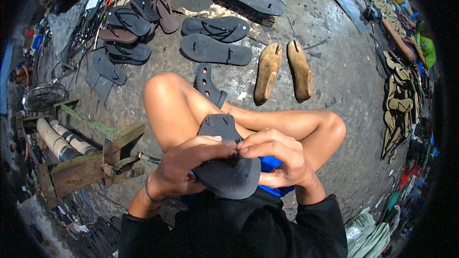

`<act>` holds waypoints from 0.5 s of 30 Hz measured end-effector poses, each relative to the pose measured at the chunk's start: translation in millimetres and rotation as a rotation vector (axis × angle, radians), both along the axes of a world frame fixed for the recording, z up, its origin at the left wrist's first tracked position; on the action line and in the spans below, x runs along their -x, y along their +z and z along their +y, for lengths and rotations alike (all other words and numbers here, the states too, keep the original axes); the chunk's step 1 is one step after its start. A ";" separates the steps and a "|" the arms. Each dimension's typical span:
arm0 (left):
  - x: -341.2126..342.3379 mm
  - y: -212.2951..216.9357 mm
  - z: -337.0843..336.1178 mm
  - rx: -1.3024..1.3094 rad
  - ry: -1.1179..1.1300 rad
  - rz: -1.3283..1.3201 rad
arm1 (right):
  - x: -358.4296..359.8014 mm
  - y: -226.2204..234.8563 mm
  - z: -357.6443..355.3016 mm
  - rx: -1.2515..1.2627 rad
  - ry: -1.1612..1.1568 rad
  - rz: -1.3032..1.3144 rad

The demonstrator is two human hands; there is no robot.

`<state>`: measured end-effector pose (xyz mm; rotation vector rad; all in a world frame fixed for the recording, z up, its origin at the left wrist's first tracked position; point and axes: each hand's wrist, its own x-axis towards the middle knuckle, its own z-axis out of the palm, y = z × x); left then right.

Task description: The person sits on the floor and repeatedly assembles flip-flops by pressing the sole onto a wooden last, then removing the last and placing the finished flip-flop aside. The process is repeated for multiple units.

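Observation:
A black sandal sole [228, 181] is held over my lap, its broad rounded end toward me and its narrower end pointing away. Short dark strap-like pieces stick up near that far end. My left hand [179, 165] wraps around the sole's left side, thumb and fingers reaching across its middle. From the right, my right hand [283, 155] grips the sole, with its fingertips pinched together against the left fingertips at the middle. Whatever small piece may lie between those fingertips is hidden.
Ahead lie two wooden shoe lasts [268, 72], a black flip-flop [215, 28], a dark sole [215, 49] and a dark clog [208, 86]. More sandals [128, 21] are piled at left, near a fan [45, 96] and wooden frame [76, 174]. Tan sandals [400, 105] line the right, below another person [425, 45].

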<state>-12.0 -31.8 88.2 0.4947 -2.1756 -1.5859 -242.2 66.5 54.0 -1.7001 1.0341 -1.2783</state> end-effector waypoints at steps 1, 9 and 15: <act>1.2 1.7 -4.2 0.070 -0.064 -0.021 | 0.5 1.1 -2.3 0.002 -0.009 0.010; -5.7 -16.5 -2.6 0.010 -0.067 -0.040 | 3.5 -4.7 -8.9 -0.030 0.107 0.052; -0.8 -24.9 5.8 0.095 0.231 0.129 | 21.3 -1.3 -27.9 -0.098 0.205 -0.054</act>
